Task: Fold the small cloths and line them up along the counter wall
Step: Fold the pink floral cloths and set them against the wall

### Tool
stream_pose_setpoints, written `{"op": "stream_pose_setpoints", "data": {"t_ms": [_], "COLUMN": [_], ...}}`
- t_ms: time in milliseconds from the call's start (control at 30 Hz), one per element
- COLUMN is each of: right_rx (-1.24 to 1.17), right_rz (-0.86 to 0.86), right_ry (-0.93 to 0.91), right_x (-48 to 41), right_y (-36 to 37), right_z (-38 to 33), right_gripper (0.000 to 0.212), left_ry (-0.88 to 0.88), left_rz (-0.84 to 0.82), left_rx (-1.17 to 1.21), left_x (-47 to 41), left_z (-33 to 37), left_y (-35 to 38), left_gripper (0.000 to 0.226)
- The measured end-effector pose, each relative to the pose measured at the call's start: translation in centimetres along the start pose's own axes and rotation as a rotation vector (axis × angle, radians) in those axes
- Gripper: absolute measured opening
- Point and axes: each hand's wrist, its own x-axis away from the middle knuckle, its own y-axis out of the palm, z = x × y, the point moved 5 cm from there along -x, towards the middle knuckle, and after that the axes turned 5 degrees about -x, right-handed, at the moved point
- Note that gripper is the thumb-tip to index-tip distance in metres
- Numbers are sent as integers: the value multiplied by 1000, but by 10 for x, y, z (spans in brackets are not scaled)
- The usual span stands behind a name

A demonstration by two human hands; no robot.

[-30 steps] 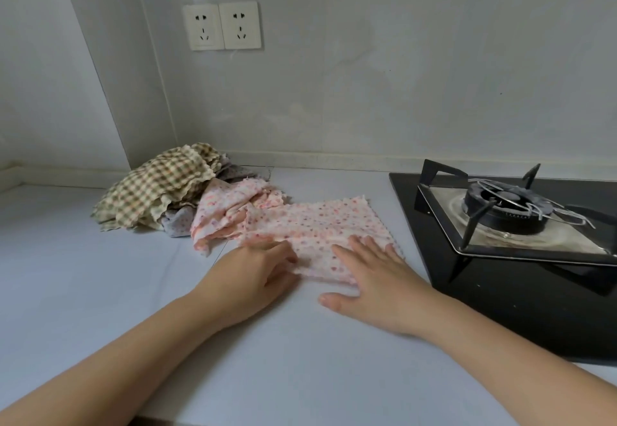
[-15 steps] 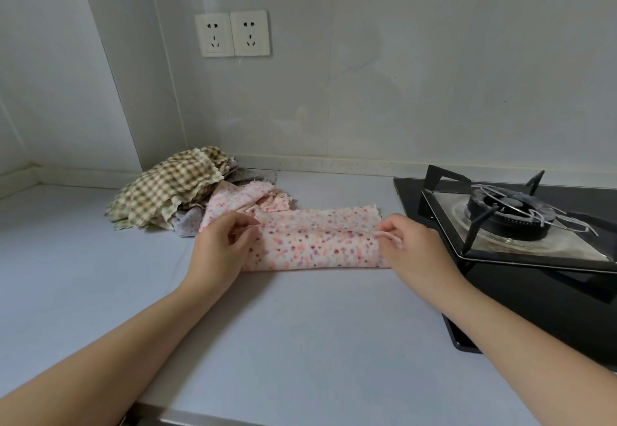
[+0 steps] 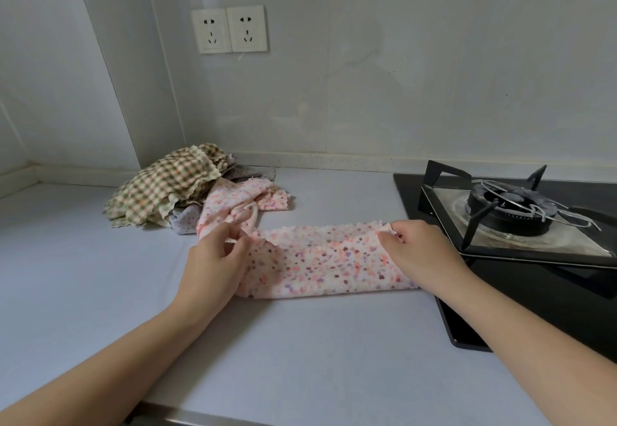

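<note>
We read the left hand (image 3: 217,262) as closed: fingers curled, thumb against fingertips, pinching the far-left corner of the pink floral cloth (image 3: 327,258). The heel of the hand sits over the cloth's left end. The right hand (image 3: 422,252) has the same posture, with thumb and curled fingers pinching the far-right corner and the wrist over the right end. Neither hand is spread.

Cloth: thin, soft, slightly nubbly. White-pink ground with small red, orange and purple dots. Far edge is a wavy scalloped hem; near edge is a smooth rounded fold. Shape is a long narrow band. It lies on the surface (image 3: 100,275), mid-frame, between the two hands, with its right end just beside the black glass hob (image 3: 567,288).

Orientation: we see the long axis running left to right, roughly parallel to the back wall (image 3: 400,75) and well apart from it. The fold faces us and the hem faces the wall.

Rest: there's an unfolded pile in the back-left corner.
- A checked cloth (image 3: 167,192) in beige and green lies on top, crinkled, with a wavy edge.
- A second pink dotted cloth (image 3: 233,202) is bunched to its right. Its tip is touching or just beside the left hand; we can't tell which.
- A lilac dotted cloth (image 3: 183,223) sits under both.

The surface is matte pale grey. The hob carries a metal burner (image 3: 514,207) with black pan supports. Twin white sockets (image 3: 228,30) sit on the wall.
</note>
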Motion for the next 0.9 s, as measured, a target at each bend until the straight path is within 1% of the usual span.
{"op": "stream_pose_setpoints", "data": {"t_ms": [133, 300, 400, 500, 567, 633, 733, 833, 900], "right_rx": [40, 56, 48, 35, 41, 96, 241, 363, 432], "right_rz": [-5, -90, -71, -25, 16, 37, 28, 56, 75], "right_ry": [-23, -7, -23, -37, -48, -60, -65, -94, -128], "right_x": [2, 4, 6, 4, 2, 2, 1, 1, 0], "right_y": [1, 4, 4, 1, -1, -1, 5, 7, 9], "right_z": [-5, -7, -10, -9, -7, -5, -5, -11, -15], "right_gripper": [44, 43, 41, 39, 39, 40, 38, 25, 20], "left_ry": [73, 156, 196, 223, 221, 201, 176, 171, 177], "left_rz": [31, 28, 39, 47, 45, 6, -52, -55, -48], "left_rx": [-63, -265, -343, -293, -310, -381, -497, -641, -711], "left_x": [4, 4, 5, 4, -1, -9, -17, -20, -21], "left_z": [4, 4, 6, 6, 3, -1, -4, -2, 1], "left_y": [-5, -6, -6, -8, -8, -4, 3, 5, 5], "left_gripper": [14, 14, 13, 13, 11, 15, 17, 17, 18]}}
